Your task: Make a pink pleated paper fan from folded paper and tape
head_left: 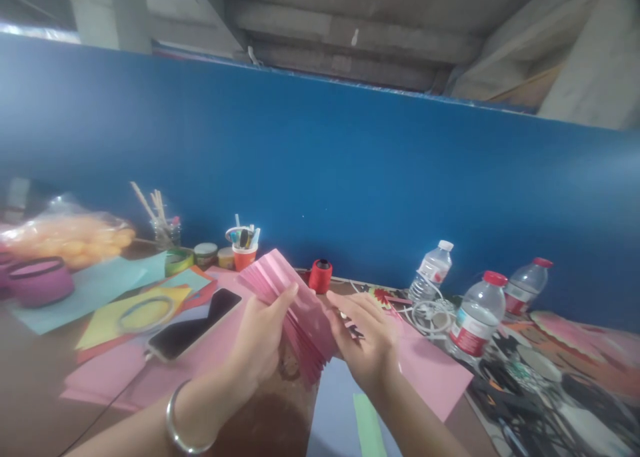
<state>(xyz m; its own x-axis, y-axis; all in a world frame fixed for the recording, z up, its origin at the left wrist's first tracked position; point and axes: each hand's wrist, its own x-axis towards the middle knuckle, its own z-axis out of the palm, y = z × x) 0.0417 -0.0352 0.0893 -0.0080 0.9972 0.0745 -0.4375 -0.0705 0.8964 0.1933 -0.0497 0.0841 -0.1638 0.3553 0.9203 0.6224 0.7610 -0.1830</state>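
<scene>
A pink sheet of paper folded into accordion pleats (295, 304) is held up over the table between both hands. My left hand (263, 340) grips its left side, thumb on the front face and fingers wrapped behind. My right hand (363, 340) pinches the right side of the pleats with its fingers pressed together. A silver bangle (175, 424) sits on my left wrist. Flat pink sheets (430, 370) lie on the table under and beside the hands.
A black phone (193, 327) lies on coloured papers at left, near a tape ring (145, 312). A red thread spool (321, 276), an orange cup of pens (245, 247), small jars, three water bottles (475, 317) and tangled cables (540, 404) stand before a blue wall.
</scene>
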